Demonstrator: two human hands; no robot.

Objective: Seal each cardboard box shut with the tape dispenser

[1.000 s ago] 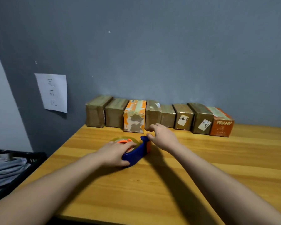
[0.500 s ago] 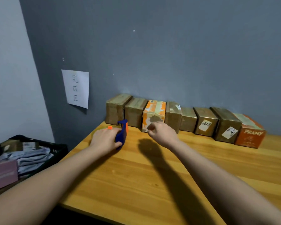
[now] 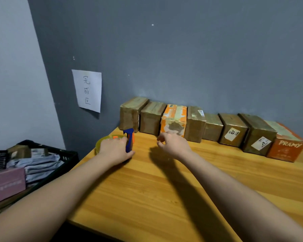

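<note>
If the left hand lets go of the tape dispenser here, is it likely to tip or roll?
Probably tips: the tape dispenser stands on edge near the table corner, steadied by the left hand. Its round tape roll could roll. Plastic, likely light.

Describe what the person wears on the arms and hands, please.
Nothing shows on them. Both forearms are bare to the frame edge, with no sleeves in view. The left hand and the right hand have no gloves, rings, watch or bracelet that I can see.

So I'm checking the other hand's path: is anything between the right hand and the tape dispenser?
Nothing visible: only bare table lies between the right hand and the tape dispenser, which the left hand holds.
</note>
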